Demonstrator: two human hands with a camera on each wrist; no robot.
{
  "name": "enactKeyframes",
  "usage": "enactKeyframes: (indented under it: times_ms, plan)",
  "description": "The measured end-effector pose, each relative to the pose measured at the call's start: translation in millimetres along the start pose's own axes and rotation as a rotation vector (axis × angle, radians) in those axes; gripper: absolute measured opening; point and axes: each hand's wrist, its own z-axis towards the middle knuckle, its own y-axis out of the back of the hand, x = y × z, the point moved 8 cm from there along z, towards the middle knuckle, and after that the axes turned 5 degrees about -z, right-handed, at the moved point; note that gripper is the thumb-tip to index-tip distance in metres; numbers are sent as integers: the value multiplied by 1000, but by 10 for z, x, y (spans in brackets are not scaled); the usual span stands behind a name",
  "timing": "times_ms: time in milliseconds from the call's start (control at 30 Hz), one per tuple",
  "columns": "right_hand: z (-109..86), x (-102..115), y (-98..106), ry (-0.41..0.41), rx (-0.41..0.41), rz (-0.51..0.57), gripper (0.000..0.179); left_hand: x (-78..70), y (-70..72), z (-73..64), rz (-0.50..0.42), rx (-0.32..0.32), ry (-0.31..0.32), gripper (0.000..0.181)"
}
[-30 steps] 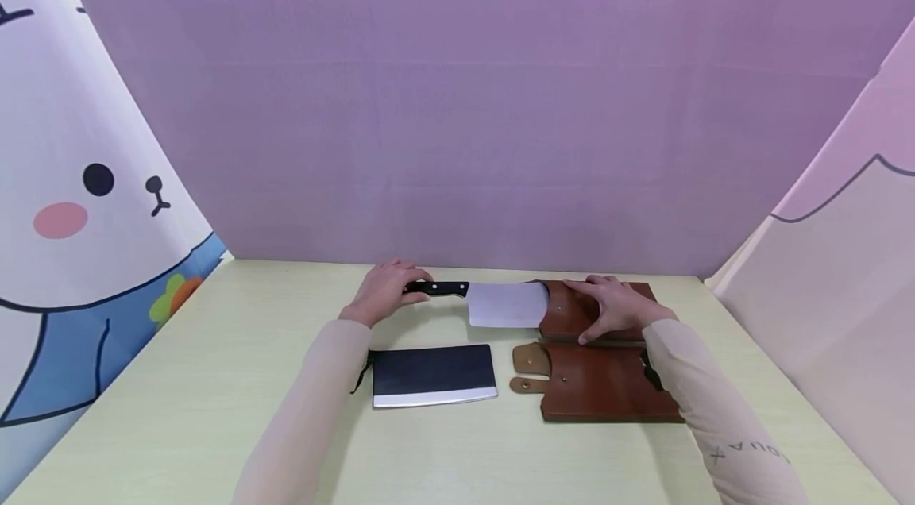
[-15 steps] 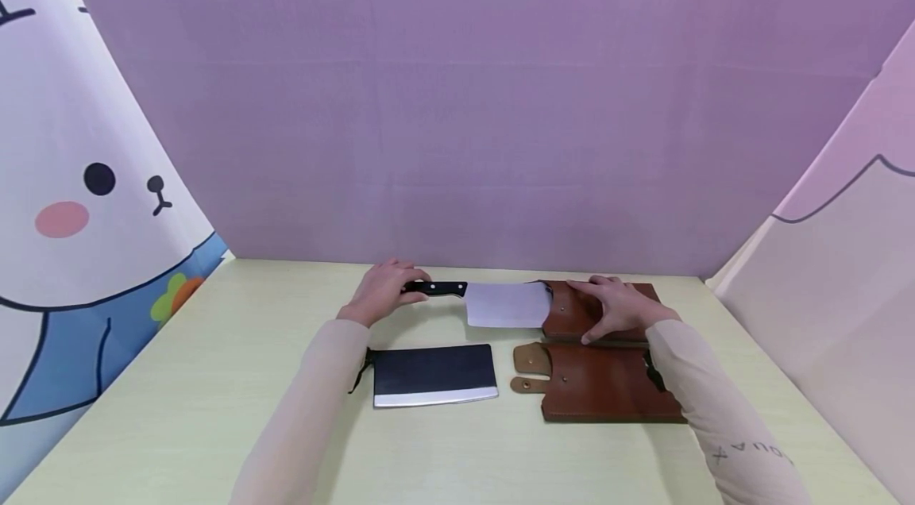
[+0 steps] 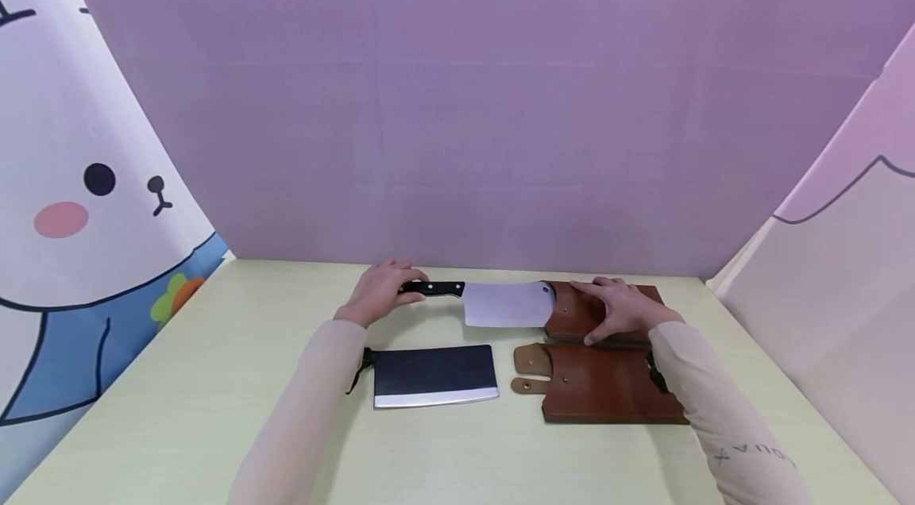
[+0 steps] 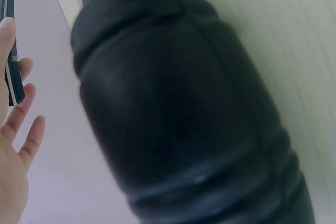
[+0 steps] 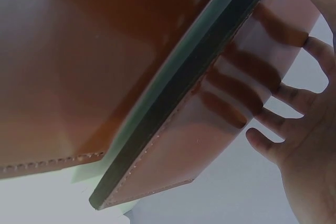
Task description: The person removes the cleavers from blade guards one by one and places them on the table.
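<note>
At the back of the table, my left hand [image 3: 375, 292] pinches the black riveted handle of a cleaver [image 3: 503, 305]. In the left wrist view, thumb and fingers meet that handle [image 4: 14, 85] at the left edge, the other fingers extended. The broad silver blade lies almost fully exposed. Its far end, with a hole in the upper corner, is at the mouth of a brown leather sheath [image 3: 568, 313]. My right hand [image 3: 620, 306] grips this sheath across its width, thumb at the near edge. In the right wrist view, fingertips touch the stitched sheath [image 5: 173, 156] along its far edge.
Nearer me lies a second, dark-bladed cleaver [image 3: 434, 374]; its black handle [image 4: 178, 103] looms blurred in the left wrist view. A second brown sheath [image 3: 608, 386] with a snap strap [image 3: 529, 386] sits to its right, partly under my right sleeve. A purple backdrop [image 3: 457, 171] borders the table's back.
The left hand has drawn the cleaver slightly left, while the right hand and sheath have shifted slightly right. More of the blade's end shows, including the corner hole.
</note>
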Motion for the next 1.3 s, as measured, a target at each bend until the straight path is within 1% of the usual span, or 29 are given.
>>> enactKeyframes:
  times_ms: [300, 533, 767, 1000, 1133, 1300]
  plan:
    - [-19, -31, -10, -11, 5, 13, 99, 13, 21, -21, -3, -11, -3, 30]
    - [-24, -46, -21, 1, 0, 7, 99, 21, 28, -39, -17, 4, 16, 29]
    - [-33, -81, -26, -11, 7, 5, 100, 37, 51, -56, 0, -16, 3, 30]
    - [-41, -72, -13, 1, -5, -11, 100, 71, 47, -70, 12, -9, 16, 30]
    - [-50, -75, -6, -5, -9, -6, 99, 82, 58, -82, 4, -7, 23, 29]
    - [-64, -92, 3, -9, -16, -8, 99, 94, 67, -98, 18, -6, 29, 30]
